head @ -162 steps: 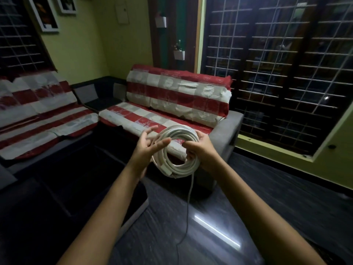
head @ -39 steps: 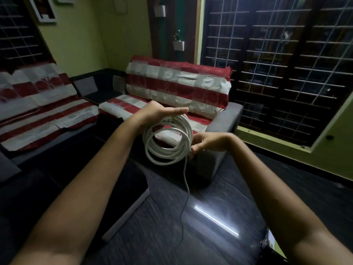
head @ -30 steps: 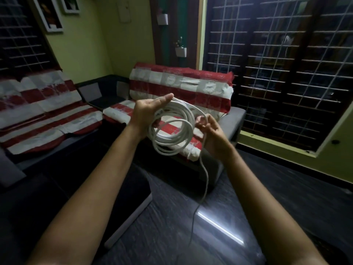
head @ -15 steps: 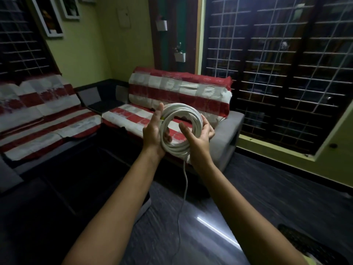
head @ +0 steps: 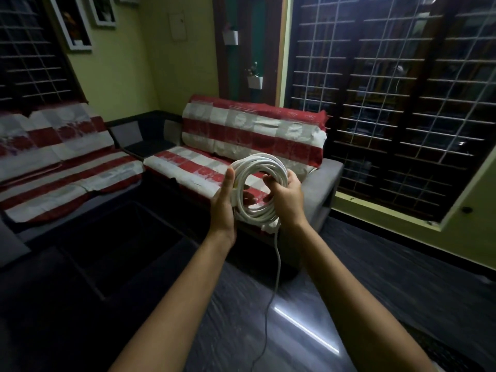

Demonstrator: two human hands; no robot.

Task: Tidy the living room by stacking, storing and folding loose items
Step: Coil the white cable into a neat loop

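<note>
Here both hands (head: 288, 196) grip cable coil (head: 256, 187).

Two bare forearms; no sleeves; bare hands

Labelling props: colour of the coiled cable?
White, in the head view: coiled cable, held by both hands.

I've got the white cable coil (head: 256, 190) upright between both hands: left hand (head: 224, 205) gripping its left side, right hand (head: 287, 197) curled through the loop, loose tail (head: 276, 264) hanging toward the dark floor (head: 362, 277), striped sofa (head: 241, 146) behind.
</note>
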